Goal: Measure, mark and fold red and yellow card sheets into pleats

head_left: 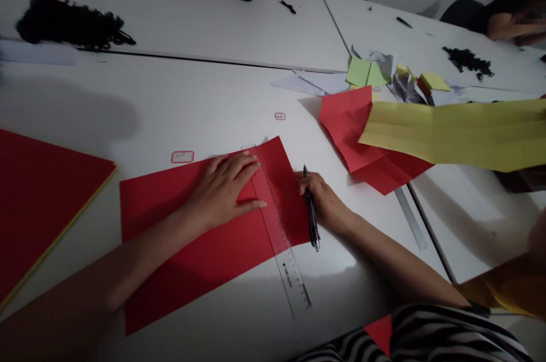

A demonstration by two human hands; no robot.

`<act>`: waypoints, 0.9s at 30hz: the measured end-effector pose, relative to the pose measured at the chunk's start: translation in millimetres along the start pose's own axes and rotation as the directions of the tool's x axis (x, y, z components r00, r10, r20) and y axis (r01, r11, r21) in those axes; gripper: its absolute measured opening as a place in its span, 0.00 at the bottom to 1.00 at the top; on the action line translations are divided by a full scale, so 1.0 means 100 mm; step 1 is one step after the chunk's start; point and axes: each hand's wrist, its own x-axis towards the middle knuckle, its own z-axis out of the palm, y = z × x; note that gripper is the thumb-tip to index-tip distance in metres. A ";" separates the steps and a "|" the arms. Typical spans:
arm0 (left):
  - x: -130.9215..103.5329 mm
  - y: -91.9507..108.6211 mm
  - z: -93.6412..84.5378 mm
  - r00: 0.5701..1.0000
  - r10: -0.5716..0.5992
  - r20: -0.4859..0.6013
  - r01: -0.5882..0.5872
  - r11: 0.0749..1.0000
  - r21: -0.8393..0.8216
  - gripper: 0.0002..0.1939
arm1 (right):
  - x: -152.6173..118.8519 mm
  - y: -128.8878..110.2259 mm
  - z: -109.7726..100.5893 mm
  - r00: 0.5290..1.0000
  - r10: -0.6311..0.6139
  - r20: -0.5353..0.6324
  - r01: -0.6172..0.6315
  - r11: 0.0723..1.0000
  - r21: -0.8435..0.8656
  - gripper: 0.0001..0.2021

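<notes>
A sheet of red paper (170,271) lies at a slant on the white table, its right end slightly raised. Across it runs a clear plastic ruler (286,262), whose near end sticks out past the paper's edge. My left hand (228,188) rests flat on the paper with fingers spread, the tips touching the ruler. At the paper's right edge, my right hand (322,200) is closed around a black pen (313,214), which points away from me. Its fingertips are at the paper's edge; whether they pinch it is hard to see.
A red stack (46,197) with a yellow edge lies left. Crumpled red paper (347,123), a long yellow strip (460,131) and green scraps (367,73) are at right, near a metal ruler (410,219). Black yarn-like heaps (70,21) lie farther back. A person's arm (507,26) shows top right.
</notes>
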 end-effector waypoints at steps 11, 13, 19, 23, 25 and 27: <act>-0.01 0.01 0.02 1.000 -0.009 0.009 0.010 1.000 -0.023 0.36 | -0.20 -0.07 0.24 0.998 0.045 -0.039 -0.036 0.980 0.196 0.14; -0.01 0.01 0.02 1.000 -0.008 0.008 0.008 0.999 -0.032 0.37 | -0.20 -0.06 0.22 0.998 0.063 -0.012 -0.060 0.978 0.201 0.13; -0.04 0.01 0.03 1.000 -0.008 0.003 0.008 0.999 -0.049 0.37 | -0.12 -0.07 0.17 0.997 0.079 -0.014 -0.078 0.995 0.067 0.09; -0.05 0.00 0.05 1.000 -0.022 -0.008 0.021 0.998 -0.053 0.38 | -0.10 -0.10 0.21 0.998 0.062 -0.018 -0.060 0.992 0.115 0.11; -0.06 0.00 0.06 1.000 -0.024 -0.008 0.024 0.999 -0.045 0.38 | -0.10 -0.11 0.22 0.998 0.062 -0.016 -0.058 0.986 0.154 0.14; -0.06 0.00 0.07 1.000 -0.021 -0.012 0.021 0.999 -0.041 0.38 | -0.09 -0.11 0.22 0.997 0.079 -0.006 -0.077 0.982 0.172 0.14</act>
